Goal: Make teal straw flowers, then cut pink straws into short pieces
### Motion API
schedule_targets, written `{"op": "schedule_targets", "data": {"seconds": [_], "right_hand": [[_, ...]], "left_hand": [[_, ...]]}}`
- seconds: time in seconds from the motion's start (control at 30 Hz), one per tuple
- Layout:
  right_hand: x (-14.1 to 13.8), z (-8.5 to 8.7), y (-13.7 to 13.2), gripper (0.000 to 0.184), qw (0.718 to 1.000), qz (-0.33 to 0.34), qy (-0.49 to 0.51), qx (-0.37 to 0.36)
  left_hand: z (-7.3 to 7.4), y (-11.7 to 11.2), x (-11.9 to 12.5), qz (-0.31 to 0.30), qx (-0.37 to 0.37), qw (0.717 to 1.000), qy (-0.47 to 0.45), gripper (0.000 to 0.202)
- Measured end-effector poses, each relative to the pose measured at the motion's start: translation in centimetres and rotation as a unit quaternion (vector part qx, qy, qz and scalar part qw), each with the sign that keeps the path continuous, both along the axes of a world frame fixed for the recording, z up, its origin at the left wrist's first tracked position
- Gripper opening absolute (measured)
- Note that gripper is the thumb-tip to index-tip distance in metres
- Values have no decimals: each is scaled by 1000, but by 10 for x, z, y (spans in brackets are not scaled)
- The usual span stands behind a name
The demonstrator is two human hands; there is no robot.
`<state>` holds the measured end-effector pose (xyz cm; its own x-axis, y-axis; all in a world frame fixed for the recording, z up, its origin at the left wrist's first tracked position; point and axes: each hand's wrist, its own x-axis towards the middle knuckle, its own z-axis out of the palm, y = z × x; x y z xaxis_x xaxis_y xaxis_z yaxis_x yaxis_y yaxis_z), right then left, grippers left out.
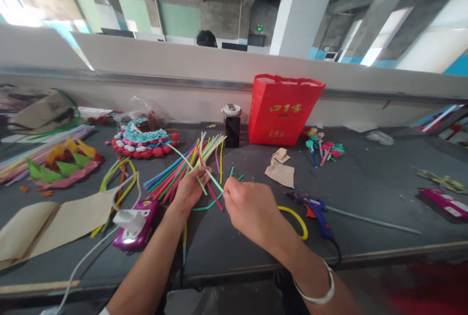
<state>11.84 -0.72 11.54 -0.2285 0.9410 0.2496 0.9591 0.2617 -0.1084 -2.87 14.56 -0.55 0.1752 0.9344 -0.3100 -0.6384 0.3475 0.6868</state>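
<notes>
My left hand lies on a fanned bundle of coloured pipe cleaners on the dark table, its fingers closed round a few of the sticks. My right hand sits just to the right, fingers pinched on the end of a thin light green pipe cleaner that runs up to the left hand. A silver bangle circles my right wrist. A yellow curved pipe cleaner lies under the right hand.
A blue glue gun, a red bag, a black cup with lid, a round pipe-cleaner cake, a purple power strip, brown paper and small craft flowers lie around. A person's head shows beyond the partition.
</notes>
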Motion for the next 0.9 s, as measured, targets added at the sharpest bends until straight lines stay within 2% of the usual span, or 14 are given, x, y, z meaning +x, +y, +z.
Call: {"op": "schedule_targets", "data": {"seconds": [0.17,0.3,0.5,0.57,0.67,0.77,0.9], "right_hand": [[-1,9,-25,15,997,39,-3,69],[2,15,-37,17,991,68,57,105],[38,40,-61,12,969,26,190,156],[51,46,-67,10,965,29,214,146],[68,48,-60,11,971,16,212,110],[83,39,-38,15,971,-28,226,77],[99,24,-6,22,939,-66,333,43]], "left_hand": [[1,-1,4,12,-8,1000,-2,18],[-1,3,0,29,-17,999,4,23],[-5,6,0,40,-19,999,7,20],[-6,6,0,40,-19,999,7,19],[-3,2,1,28,-14,1000,4,15],[3,-3,0,6,3,1000,-1,15],[11,-12,-2,-12,30,999,-3,17]]}}
